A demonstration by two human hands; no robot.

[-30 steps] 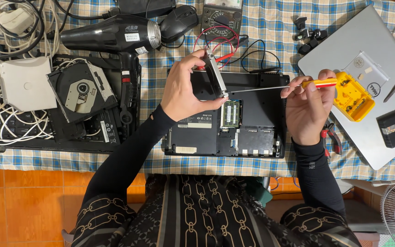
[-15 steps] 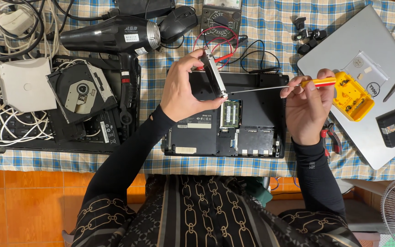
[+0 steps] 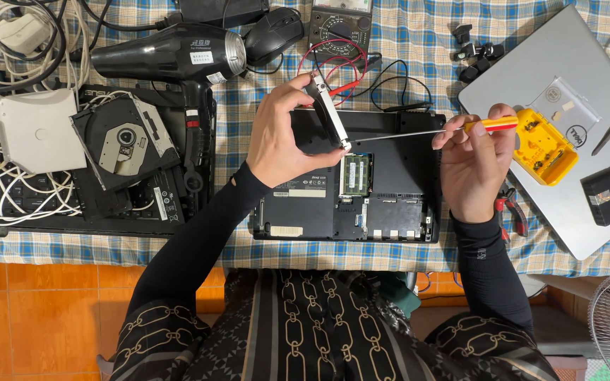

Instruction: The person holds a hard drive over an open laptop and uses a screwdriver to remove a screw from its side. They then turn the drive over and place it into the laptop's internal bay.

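The left hand (image 3: pixel 277 134) grips a hard drive (image 3: pixel 326 113) by its edges, fingers wrapped over the top and thumb beneath, tilting it on edge above the opened laptop (image 3: pixel 390 204) so that one narrow side faces right. That tilt seems meant to bring a side screw into reach: the right hand (image 3: pixel 471 162) pinches a screwdriver (image 3: pixel 425 132) by its red and yellow handle, fingers closed around it, and holds the shaft nearly level, with the tip touching the drive's lower corner. The drive is held clear of the laptop rather than lying in its bay, which stands open below it, beside the green memory stick (image 3: pixel 355 174)

The laptop lies bottom-up on a checked cloth (image 3: pixel 418 42), close to the person's body, so both hands work over it without stretching. A yellow bit case (image 3: pixel 541 144) lies open on a closed silver laptop (image 3: pixel 580 77) just right of the right hand, probably kept there for quick reach. Red pliers (image 3: pixel 511 208) rest near the right wrist. To the left sit a loose optical drive (image 3: pixel 123 141) on another dismantled machine, a black hairdryer (image 3: pixel 171 53) and a tangle of cables (image 3: pixel 8 42); a multimeter (image 3: pixel 339 25) with red leads lies beyond the drive
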